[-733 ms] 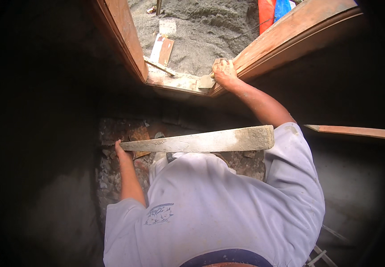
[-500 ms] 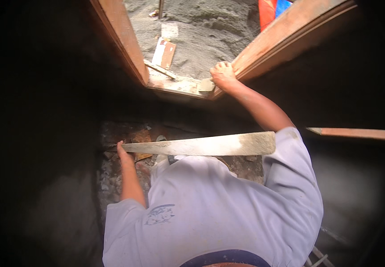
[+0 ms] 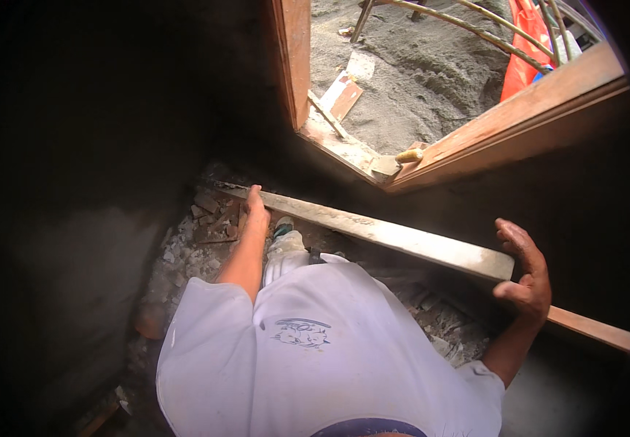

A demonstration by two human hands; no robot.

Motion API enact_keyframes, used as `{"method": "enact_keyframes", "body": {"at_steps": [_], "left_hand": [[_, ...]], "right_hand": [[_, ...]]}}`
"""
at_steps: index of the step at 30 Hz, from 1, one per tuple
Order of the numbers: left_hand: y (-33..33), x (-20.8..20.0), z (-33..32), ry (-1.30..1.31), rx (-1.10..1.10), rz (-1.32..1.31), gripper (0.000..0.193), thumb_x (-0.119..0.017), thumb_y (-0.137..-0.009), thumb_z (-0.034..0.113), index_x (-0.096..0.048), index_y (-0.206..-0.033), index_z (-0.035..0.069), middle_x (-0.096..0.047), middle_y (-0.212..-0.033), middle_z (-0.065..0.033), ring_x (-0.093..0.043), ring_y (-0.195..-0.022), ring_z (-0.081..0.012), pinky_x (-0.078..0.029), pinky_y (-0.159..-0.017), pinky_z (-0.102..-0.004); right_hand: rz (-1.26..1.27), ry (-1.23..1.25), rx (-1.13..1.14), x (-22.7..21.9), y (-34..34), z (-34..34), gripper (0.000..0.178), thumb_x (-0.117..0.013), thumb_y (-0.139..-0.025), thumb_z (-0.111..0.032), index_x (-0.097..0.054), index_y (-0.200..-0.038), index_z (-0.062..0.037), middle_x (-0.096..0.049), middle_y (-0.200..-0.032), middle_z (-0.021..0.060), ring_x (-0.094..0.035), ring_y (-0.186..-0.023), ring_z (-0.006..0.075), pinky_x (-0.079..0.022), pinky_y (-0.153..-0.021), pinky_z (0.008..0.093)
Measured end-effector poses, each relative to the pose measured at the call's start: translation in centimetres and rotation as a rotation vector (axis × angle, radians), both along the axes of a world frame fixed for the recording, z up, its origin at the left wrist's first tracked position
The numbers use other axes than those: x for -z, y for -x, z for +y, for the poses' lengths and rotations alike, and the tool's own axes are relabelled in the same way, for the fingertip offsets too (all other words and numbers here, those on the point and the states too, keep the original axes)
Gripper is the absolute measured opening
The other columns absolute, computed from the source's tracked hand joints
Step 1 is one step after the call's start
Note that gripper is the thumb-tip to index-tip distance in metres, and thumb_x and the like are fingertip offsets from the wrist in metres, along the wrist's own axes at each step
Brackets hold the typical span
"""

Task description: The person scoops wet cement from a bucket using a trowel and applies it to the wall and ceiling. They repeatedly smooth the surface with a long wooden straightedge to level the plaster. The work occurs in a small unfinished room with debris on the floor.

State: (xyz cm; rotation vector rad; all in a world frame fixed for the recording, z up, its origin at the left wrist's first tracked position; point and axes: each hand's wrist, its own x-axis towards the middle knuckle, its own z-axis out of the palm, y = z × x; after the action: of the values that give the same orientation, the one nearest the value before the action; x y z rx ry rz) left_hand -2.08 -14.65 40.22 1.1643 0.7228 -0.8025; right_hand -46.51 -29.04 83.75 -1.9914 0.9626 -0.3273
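Note:
A long pale straightedge [image 3: 395, 231], smeared with mortar, lies slantwise in front of my body, its far-left tip against the dark rubble. My left hand [image 3: 256, 205] is closed around it toward that tip. At the bar's broad right end my right hand [image 3: 528, 269] is open, fingers curved and spread apart, with nothing held. On the corner of the window sill rests a trowel [image 3: 386, 168] with a yellowish handle.
A wooden window frame [image 3: 508, 109] opens onto a heap of grey sand [image 3: 417, 73]. Rubble [image 3: 209, 215] covers the floor around my feet. Dark walls stand close on both sides, and a wooden strip [image 3: 592, 328] juts out at the right.
My right hand has let go of the trowel on the sill and come down to the straightedge's right end. The straightedge has swung, its right end lower. The view has turned.

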Motion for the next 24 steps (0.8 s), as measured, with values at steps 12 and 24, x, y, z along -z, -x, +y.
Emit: {"method": "enact_keyframes", "body": {"at_steps": [12,24], "left_hand": [[4.2,1.4,-16.5,0.16,0.11,0.094,0.052,-0.063,-0.078,0.029,-0.048,-0.118,0.0,-0.055,-0.112,-0.0154,-0.058,-0.096,-0.0295,-0.049,-0.082,-0.047],[6.7,-6.3,-22.5,-0.112,0.22,0.194,0.08,-0.024,-0.093,0.058,-0.025,-0.138,-0.008,-0.03,-0.143,-0.0218,-0.037,-0.129,-0.0304,-0.029,-0.107,-0.04]], "right_hand": [[0.124,1.128,0.469,4.8,0.5,-2.5,0.029,-0.066,-0.083,-0.015,-0.059,-0.109,-0.0048,-0.042,-0.127,0.0133,-0.041,-0.114,0.0272,-0.04,-0.093,0.0361],[0.42,1.728,0.44,1.1,-1.7,-7.7,0.018,-0.06,-0.085,-0.018,-0.064,-0.097,-0.0063,-0.053,-0.112,0.0157,-0.049,-0.103,0.0295,-0.04,-0.088,0.0424]]}}
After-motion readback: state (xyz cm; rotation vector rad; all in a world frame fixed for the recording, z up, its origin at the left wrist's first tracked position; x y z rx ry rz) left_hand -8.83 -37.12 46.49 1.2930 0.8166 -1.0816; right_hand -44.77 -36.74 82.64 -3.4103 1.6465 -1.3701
